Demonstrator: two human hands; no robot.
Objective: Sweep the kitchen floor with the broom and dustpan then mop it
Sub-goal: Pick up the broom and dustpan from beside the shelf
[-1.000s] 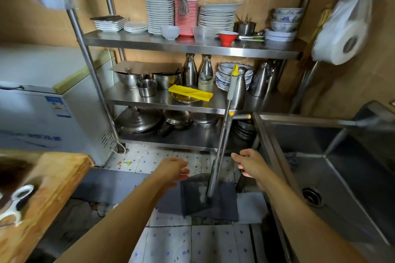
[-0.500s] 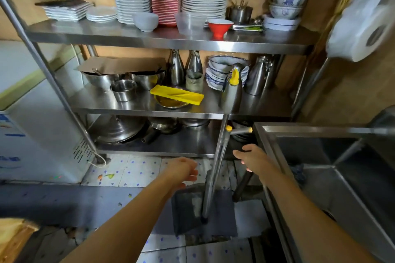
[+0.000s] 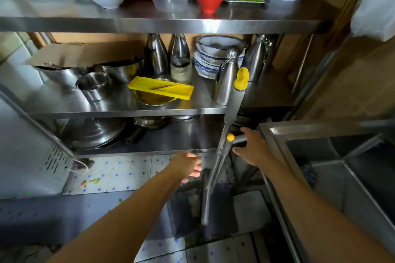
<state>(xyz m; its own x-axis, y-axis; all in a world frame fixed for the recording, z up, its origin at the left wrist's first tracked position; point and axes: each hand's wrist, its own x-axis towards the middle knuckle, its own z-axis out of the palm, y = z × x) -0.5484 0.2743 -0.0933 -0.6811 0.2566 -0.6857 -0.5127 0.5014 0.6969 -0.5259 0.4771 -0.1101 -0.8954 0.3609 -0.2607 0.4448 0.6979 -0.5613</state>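
Observation:
A dark dustpan [image 3: 188, 209] stands on the tiled floor [image 3: 128, 175] in front of the steel rack. Its long metal handle [image 3: 215, 166] with a yellow cap leans up against the rack's middle shelf. A second grey handle with a yellow tip [image 3: 232, 137] sticks out sideways beside it; I cannot tell what it belongs to. My left hand [image 3: 189, 165] is open, fingers spread, just left of the long handle and not touching it. My right hand [image 3: 251, 149] is open at the sideways handle, fingers reaching over it. Food scraps [image 3: 90, 181] lie on the floor.
A three-tier steel rack [image 3: 149, 24] holds plates, bowls, pots and a yellow slicer [image 3: 161, 89]. A steel sink [image 3: 320, 156] fills the right side. A white appliance [image 3: 19, 145] stands at the left. A plastic bag [image 3: 378, 6] hangs at the upper right.
I have come closer to the rack. Both hands have reached forward; the right one rose from below the sideways handle up onto it.

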